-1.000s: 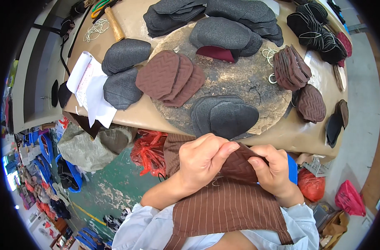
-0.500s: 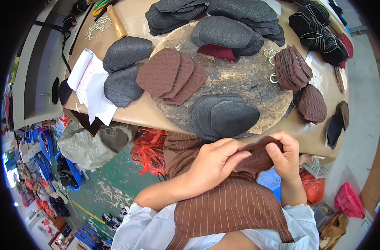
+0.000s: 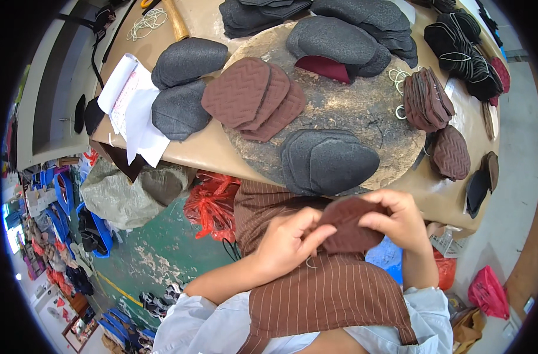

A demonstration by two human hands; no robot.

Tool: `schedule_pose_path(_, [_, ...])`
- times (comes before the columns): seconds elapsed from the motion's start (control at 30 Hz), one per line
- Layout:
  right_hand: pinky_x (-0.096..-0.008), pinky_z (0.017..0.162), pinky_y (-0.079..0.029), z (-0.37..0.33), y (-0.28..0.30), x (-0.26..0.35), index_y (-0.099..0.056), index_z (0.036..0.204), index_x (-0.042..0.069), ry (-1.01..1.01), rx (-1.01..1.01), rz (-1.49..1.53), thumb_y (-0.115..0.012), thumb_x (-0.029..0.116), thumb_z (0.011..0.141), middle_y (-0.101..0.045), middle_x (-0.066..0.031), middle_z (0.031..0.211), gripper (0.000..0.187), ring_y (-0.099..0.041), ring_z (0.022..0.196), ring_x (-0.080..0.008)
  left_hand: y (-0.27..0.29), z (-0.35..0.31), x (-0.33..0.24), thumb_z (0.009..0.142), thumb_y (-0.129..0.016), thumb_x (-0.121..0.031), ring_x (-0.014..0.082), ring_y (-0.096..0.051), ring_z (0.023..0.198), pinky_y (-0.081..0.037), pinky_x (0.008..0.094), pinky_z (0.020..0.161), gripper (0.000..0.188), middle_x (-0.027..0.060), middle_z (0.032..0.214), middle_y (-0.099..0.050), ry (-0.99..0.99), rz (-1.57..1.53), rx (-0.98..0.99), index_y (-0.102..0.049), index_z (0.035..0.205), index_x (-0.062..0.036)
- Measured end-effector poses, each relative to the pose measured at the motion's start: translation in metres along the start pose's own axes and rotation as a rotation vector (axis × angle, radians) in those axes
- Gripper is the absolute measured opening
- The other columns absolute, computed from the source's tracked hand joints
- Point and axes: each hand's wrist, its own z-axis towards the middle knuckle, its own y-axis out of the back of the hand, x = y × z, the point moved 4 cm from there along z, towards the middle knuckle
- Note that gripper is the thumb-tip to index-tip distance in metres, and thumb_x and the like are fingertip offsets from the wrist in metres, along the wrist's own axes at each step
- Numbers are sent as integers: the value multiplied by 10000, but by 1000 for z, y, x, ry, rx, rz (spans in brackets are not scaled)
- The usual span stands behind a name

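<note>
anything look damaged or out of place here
Yes: the round work board is scuffed, with pale worn patches, and the green floor has pale patches where its paint looks worn away. A maroon piece also sticks out beneath dark grey pads, an odd colour among them; I can't tell whether it's misplaced.

My right hand (image 3: 401, 221): gripping a brown quilted piece (image 3: 352, 225) | my left hand (image 3: 288, 241): thumb at its left edge | dark grey stack (image 3: 331, 162): just beyond my fingers | fanned brown pieces (image 3: 258, 99): farther off, leftward | round board (image 3: 346, 111): past my fingertips, under both
</note>
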Motion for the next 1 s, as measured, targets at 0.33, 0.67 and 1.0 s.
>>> schedule_pose_path(0.33, [-219, 657, -475, 65, 15, 30, -652, 875, -21, 91, 5, -258, -704, 66, 815, -658, -10, 776, 118, -583, 736, -43, 6, 2, 19, 743, -751, -225, 296, -465, 1198, -278, 539, 1020, 524, 152, 1294, -453, -502, 845, -444, -568, 1224, -128])
schedule_pose_path(0.67, [-219, 652, -466, 77, 14, 12, -657, 857, -12, 64, 9, -260, -713, 67, 807, -637, 3, 764, 109, -566, 727, -43, 18, -1, 37, 707, -765, -119, 272, -457, 1248, -281, 541, 1044, 455, 171, 1337, -460, -587, 794, -389, -603, 1132, -111])
schedule_pose_path(1.0, [-226, 662, -475, 79, 10, 17, -668, 855, -12, 62, -5, -292, -717, 65, 800, -655, -17, 773, 106, -584, 736, -54, 18, 0, 38, 713, -763, -163, 275, -457, 1245, -298, 519, 1039, 471, 195, 1361, -418, -608, 730, -403, -559, 1135, -126])
